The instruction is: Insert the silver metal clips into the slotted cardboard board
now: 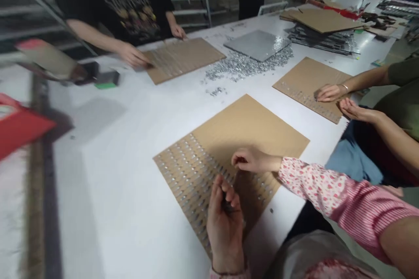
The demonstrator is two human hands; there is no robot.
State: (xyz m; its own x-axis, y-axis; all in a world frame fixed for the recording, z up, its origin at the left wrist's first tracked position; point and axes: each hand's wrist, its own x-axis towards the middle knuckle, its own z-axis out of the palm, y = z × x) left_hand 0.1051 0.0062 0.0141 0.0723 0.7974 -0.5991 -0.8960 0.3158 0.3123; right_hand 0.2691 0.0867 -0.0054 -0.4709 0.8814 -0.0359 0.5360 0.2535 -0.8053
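Observation:
A brown cardboard sheet (252,122) lies on the white table before me, with rows of small shiny metal pieces (193,170) over its left part and a few more near its right corner. My left hand (225,226) is palm up above the near edge, its fingers curled inward; what sits in the cupped palm is too dark to make out. Over the middle of the sheet, beside the rows, my right hand (252,159) has thumb and fingers drawn together in a pinch. Anything between those fingertips is hidden.
Across the table a person's hand (134,55) rests on another cardboard sheet (193,59). To the right, a co-worker's hands work at a third sheet (304,74). A heap of small metal pieces (238,66) lies under a grey panel (258,43). Stacked boards (327,19) stand behind.

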